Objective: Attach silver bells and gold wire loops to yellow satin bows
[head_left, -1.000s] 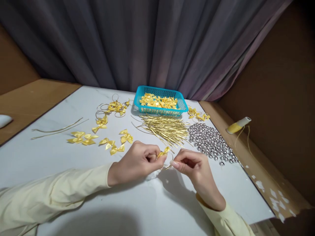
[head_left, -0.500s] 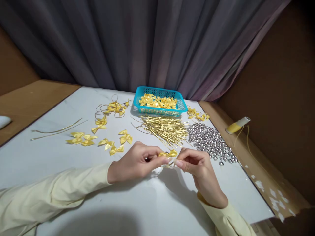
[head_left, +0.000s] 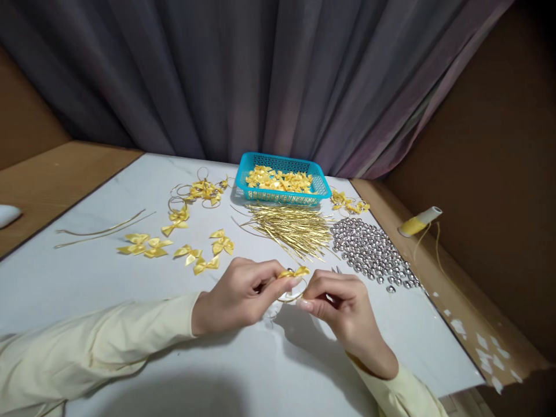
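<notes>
My left hand pinches a yellow ribbon bow between thumb and forefinger, over the near middle of the white table. A thin gold cord curves in a loop below the bow. My right hand is closed in a pinch on this cord at the right side of the loop. Just beyond both hands lies a pile of gold cord pieces. Dark pointed tips, perhaps of scissors, show past my right fingers; the remainder is hidden.
A blue basket of yellow bows stands at the back. Silver bells or beads spread at the right. Loose bows and looped bows lie left. A yellow thread spool and paper scraps rest on the right ledge.
Both hands have shifted slightly left, the right one also a little lower. The cord loop under the bow shows wider, and dark pointed tips now appear beyond my right hand.
</notes>
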`<state>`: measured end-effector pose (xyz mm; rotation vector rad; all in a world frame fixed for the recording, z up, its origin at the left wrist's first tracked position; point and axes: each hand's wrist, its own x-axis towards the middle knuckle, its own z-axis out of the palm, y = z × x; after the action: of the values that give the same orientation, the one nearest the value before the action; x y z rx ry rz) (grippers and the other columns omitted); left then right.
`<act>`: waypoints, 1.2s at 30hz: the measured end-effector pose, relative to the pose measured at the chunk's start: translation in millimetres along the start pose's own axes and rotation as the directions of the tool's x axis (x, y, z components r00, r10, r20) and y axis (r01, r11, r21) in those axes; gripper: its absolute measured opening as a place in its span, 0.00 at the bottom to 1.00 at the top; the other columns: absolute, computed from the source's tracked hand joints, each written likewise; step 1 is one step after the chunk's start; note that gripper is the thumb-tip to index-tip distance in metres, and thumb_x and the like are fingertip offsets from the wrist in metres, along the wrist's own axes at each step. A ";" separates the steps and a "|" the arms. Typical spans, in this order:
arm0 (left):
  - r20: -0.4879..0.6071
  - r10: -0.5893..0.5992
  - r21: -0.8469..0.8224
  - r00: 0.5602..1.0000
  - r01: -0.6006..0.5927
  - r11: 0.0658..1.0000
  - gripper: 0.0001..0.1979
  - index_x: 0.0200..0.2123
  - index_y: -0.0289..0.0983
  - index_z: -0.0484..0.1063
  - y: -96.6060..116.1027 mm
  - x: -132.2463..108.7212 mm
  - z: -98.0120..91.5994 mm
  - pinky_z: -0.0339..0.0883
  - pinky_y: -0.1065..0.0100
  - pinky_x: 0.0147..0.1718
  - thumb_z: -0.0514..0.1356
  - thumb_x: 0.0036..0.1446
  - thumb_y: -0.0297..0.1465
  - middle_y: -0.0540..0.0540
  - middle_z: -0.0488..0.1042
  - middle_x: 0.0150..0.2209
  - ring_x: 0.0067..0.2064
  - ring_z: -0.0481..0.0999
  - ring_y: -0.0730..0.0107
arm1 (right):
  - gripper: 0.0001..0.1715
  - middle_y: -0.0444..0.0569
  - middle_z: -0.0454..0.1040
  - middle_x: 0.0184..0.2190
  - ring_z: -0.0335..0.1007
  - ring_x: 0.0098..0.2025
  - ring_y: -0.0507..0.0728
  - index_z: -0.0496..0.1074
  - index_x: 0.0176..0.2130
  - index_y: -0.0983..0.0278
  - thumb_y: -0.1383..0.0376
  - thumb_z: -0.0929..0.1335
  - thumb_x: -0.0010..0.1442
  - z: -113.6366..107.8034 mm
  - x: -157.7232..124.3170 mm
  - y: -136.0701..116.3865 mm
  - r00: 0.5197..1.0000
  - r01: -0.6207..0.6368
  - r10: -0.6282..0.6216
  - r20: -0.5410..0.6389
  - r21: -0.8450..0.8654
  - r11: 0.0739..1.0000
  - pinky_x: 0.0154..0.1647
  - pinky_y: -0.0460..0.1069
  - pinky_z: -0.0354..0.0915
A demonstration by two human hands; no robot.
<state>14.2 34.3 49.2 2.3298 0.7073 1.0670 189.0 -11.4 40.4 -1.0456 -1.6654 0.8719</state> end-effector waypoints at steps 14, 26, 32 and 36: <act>0.165 0.100 0.127 0.981 -0.122 0.984 0.13 0.21 0.36 0.59 -9.5 0.8 2.0 0.47 0.72 0.16 0.52 0.58 0.25 0.58 0.49 0.16 0.16 0.53 0.79 | 0.09 0.42 0.65 0.20 0.56 0.22 0.49 0.70 0.23 0.64 0.66 0.69 0.53 -11.2 -0.3 3.5 0.989 -0.149 0.144 0.036 0.226 0.963 0.22 0.46 0.51; 0.324 0.008 0.209 0.946 -0.080 0.975 0.13 0.22 0.36 0.59 -6.3 -0.5 2.0 0.46 0.71 0.17 0.48 0.60 0.28 0.56 0.52 0.16 0.17 0.54 0.76 | 0.11 0.44 0.66 0.18 0.58 0.22 0.51 0.71 0.21 0.65 0.63 0.70 0.53 -9.6 0.3 -1.4 0.988 -0.078 0.066 0.140 0.082 0.994 0.23 0.47 0.53; 0.377 0.016 0.275 0.926 -0.129 0.953 0.13 0.24 0.36 0.60 -7.1 -2.3 3.7 0.49 0.70 0.17 0.45 0.61 0.27 0.55 0.56 0.16 0.17 0.57 0.75 | 0.12 0.45 0.66 0.19 0.56 0.21 0.51 0.70 0.21 0.64 0.65 0.68 0.55 -6.2 -0.3 -0.5 0.972 -0.023 0.025 0.234 -0.011 1.000 0.21 0.47 0.52; 0.393 0.085 0.304 0.915 -0.217 0.928 0.13 0.26 0.35 0.61 -9.4 -4.3 5.1 0.49 0.70 0.17 0.44 0.62 0.26 0.54 0.60 0.17 0.16 0.58 0.75 | 0.14 0.45 0.66 0.18 0.56 0.20 0.50 0.70 0.21 0.64 0.65 0.67 0.56 -6.4 0.7 0.6 0.964 0.010 0.003 0.265 -0.048 0.999 0.21 0.46 0.51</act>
<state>13.4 37.6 38.1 2.8214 0.6024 0.5543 195.1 -10.0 42.1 -0.9916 -1.9192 1.0084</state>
